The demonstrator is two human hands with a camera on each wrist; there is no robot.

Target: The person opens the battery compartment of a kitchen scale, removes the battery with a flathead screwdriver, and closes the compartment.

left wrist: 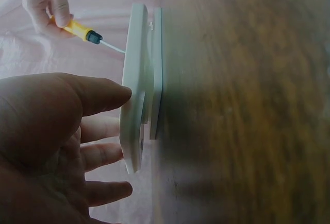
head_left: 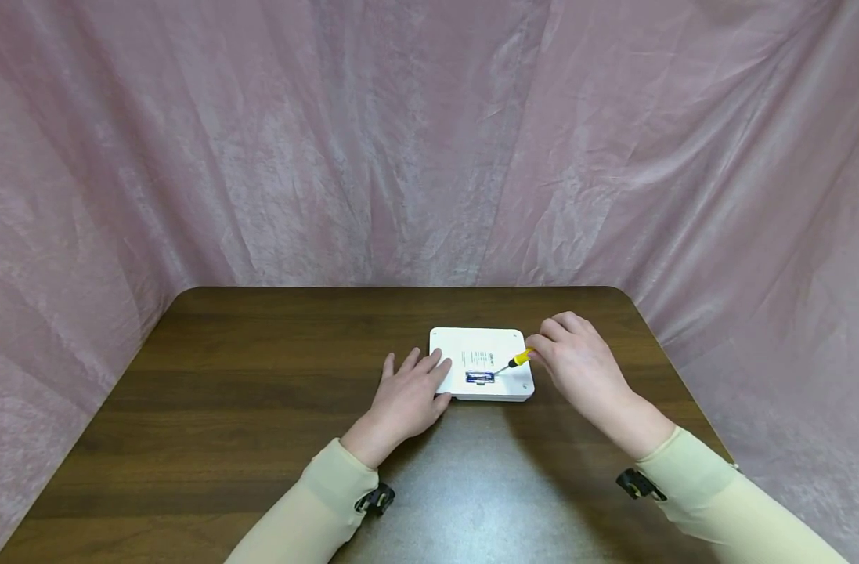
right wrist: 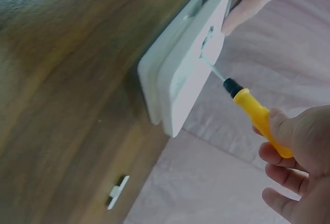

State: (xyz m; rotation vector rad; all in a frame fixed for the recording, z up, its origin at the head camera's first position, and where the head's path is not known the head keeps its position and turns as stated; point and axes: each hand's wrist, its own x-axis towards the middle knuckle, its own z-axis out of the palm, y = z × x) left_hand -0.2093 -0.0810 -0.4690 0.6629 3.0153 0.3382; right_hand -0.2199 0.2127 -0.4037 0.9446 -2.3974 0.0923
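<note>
A flat white two-layered device [head_left: 481, 341], which looks like a kitchen scale lying face down, rests on the table. Printed text and an uncovered battery compartment show on its upper side, with a blue battery [head_left: 481, 377] inside. My left hand [head_left: 406, 395] lies at the device's left end, fingers spread and fairly straight, fingertips and thumb touching its edge. In my right hand [head_left: 582, 364] I grip a yellow-handled screwdriver [right wrist: 253, 112] with a black collar. Its thin metal shaft slants down leftward, the tip at the right end of the battery compartment.
A small black-and-white piece [right wrist: 117, 192] lies on the brown wooden table [head_left: 260, 392], seen only in the right wrist view. Pink curtains [head_left: 401, 141] hang behind the table and along both sides.
</note>
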